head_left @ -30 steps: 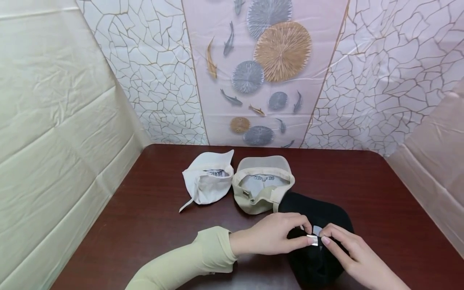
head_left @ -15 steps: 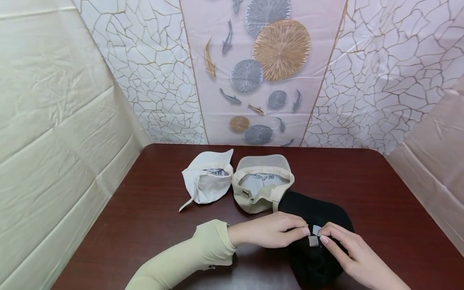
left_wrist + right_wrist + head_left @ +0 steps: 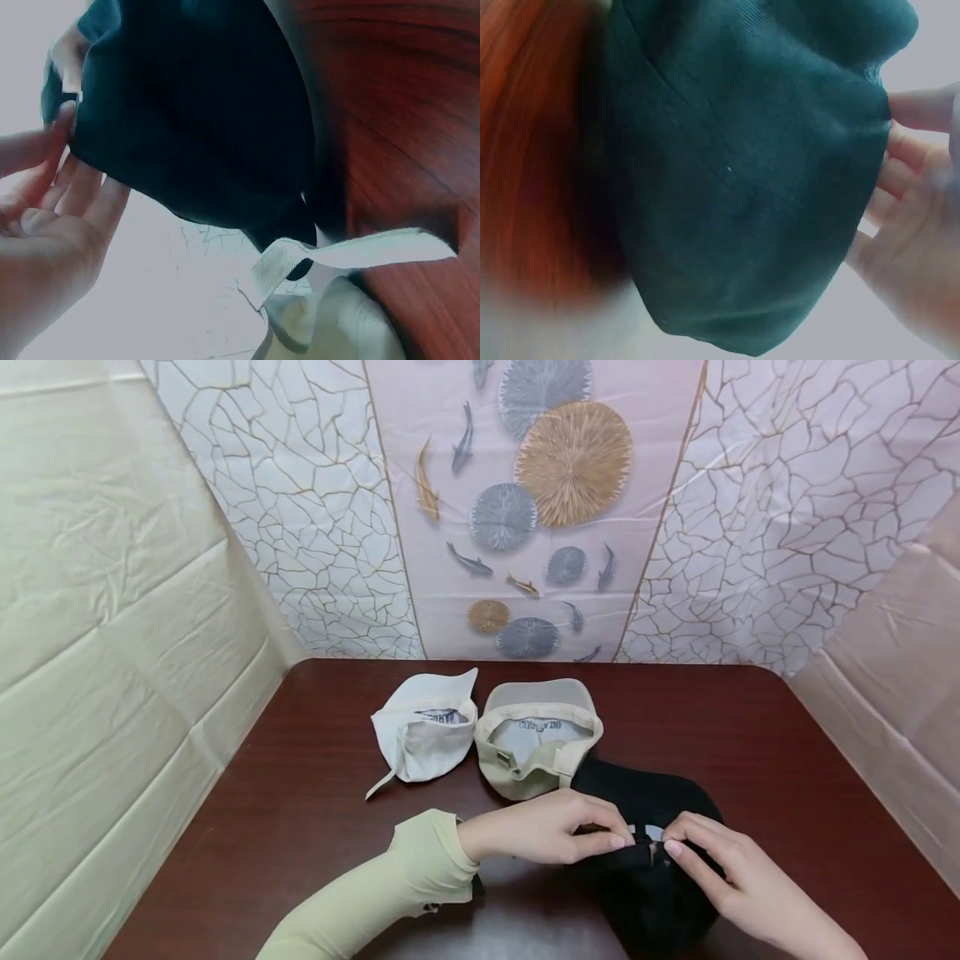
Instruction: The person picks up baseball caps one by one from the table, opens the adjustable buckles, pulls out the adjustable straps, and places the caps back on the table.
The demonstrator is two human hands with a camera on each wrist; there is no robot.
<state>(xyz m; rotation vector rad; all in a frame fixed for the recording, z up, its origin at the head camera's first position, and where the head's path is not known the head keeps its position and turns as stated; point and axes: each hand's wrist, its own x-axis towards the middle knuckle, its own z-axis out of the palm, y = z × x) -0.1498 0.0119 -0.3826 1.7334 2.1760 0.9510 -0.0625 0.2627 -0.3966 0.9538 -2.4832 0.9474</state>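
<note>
A black cap (image 3: 652, 910) lies at the front right in the head view, its brim toward the back. My left hand (image 3: 551, 831) pinches the left side of its band edge between thumb and fingers. Close by on the right, my right hand (image 3: 742, 868) pinches the same edge. A pale patch (image 3: 654, 832) inside the cap shows between the fingertips. The left wrist view has the cap's dark cloth (image 3: 195, 112) beside the hand (image 3: 60, 232). In the right wrist view, fingers hold the rim of the rounded crown (image 3: 742, 187).
A beige cap (image 3: 517, 785) sits behind my left hand, right at the black brim; its loose strap (image 3: 375, 251) crosses the left wrist view. Left of it lies a white cap (image 3: 427, 752) with a strap sticking out. Patterned cloth (image 3: 330, 527) hangs behind the dark wooden table (image 3: 300, 827).
My left hand has let go of a shiny metal clasp at the cap's opening and moved slightly left to the band edge. The right hand keeps its pinch. The head view has shifted a little.
</note>
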